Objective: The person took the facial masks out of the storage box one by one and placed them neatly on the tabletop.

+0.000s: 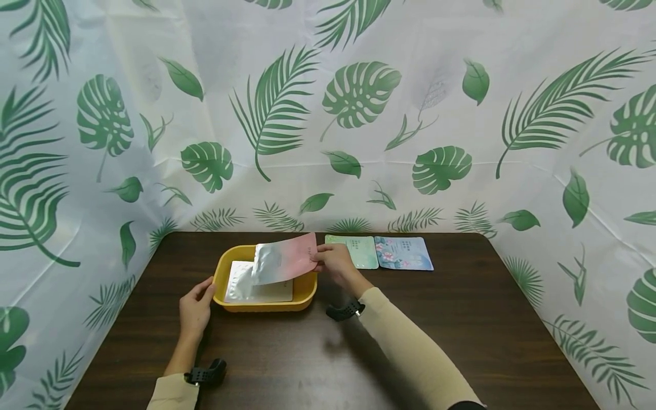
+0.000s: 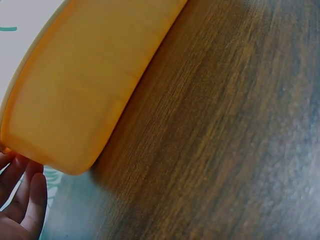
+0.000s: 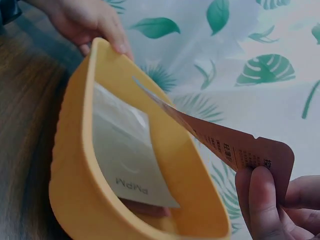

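A yellow plastic basket (image 1: 266,307) stands on the table, with a white sachet marked PMPM (image 3: 125,150) lying inside. At the basket's left end, my left hand (image 1: 196,307) holds the rim with its fingertips; they show near the basket's corner in the left wrist view. My right hand (image 1: 335,263) pinches the right end of a pink and silver face mask sachet (image 1: 287,259), thumb on one face and fingers on the other. That sachet hangs tilted over the basket. In the right wrist view, part of a reddish packet (image 3: 145,207) shows beneath the white sachet.
Behind my right hand, a green sachet (image 1: 364,250) and a blue floral sachet (image 1: 404,253) lie side by side near the back edge of the dark wooden table (image 1: 410,319). A leaf-patterned curtain (image 1: 379,171) hangs behind the table and along its sides.
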{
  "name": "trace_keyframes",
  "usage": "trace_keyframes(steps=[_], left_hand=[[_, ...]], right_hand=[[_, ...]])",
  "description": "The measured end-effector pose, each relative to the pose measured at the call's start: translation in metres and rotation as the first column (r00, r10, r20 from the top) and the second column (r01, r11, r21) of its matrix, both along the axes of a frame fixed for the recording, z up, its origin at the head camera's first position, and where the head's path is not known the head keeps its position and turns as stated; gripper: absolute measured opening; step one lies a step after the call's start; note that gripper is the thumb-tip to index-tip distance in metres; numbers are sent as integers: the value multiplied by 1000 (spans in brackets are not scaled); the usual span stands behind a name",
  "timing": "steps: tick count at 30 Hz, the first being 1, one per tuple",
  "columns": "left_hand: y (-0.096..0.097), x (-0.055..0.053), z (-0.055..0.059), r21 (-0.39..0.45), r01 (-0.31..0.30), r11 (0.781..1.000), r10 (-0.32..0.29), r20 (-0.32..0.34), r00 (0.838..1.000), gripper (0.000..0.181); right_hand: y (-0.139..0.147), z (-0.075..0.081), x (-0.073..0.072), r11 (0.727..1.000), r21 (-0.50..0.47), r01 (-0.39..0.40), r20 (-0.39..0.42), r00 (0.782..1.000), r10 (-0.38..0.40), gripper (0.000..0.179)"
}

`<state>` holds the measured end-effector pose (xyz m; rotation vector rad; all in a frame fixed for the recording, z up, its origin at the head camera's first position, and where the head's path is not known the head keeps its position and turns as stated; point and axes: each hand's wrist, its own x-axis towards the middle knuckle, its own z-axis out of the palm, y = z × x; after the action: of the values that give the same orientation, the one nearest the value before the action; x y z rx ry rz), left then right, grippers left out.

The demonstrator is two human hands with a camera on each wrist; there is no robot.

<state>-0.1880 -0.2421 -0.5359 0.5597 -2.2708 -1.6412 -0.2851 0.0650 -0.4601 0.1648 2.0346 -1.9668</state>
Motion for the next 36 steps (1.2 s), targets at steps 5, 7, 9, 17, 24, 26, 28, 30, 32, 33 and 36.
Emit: trace_keyframes(steps=[5,7,9,17,24,26,28,30,32,33,36], left_hand=[[0,1,0,-2,6,1000,-6,-2,1000,42],[0,1,0,-1,6,1000,-6,-3,1000,42],[0,1,-1,-3,3,1000,-3,-1,1000,42],[0,0,-1,-4,-5,1000,5,-7,1000,42],[0,-1,-2,-2,-5,1000,5,-11,1000,41],[-1,-1,-1,0,1,1000,-1,-11,1000,42],[-1,-1,-1,2,8,1000,-8,-7,1000,43],[-1,-1,-1,3,14,1000,-14,2,1000,44],[-2,-1,-1,5,17,1000,-17,7,1000,44],[-2,-1,-1,5,16,1000,-17,9,1000,45],[-2,-1,-1,4,13,1000,-13,7,1000,44]], right_hand=[[18,2,-1,999,-37,0,14,1000,1,26],[26,2,-1,999,-44,-4,11,1000,4,27],[34,2,-1,999,-50,-3,7,1000,3,28],[65,2,0,999,-47,-3,1,1000,3,31],[93,1,0,998,-60,-4,11,1000,5,37],[102,2,0,998,-68,-4,19,1000,5,38],[112,3,1,997,-81,-11,19,1000,12,39],[121,4,2,997,-80,-8,23,1000,10,38],[130,3,3,998,-67,-14,28,999,16,37],[135,2,4,998,-65,-14,30,999,16,37],[147,-3,5,998,-70,-7,47,999,10,35]])
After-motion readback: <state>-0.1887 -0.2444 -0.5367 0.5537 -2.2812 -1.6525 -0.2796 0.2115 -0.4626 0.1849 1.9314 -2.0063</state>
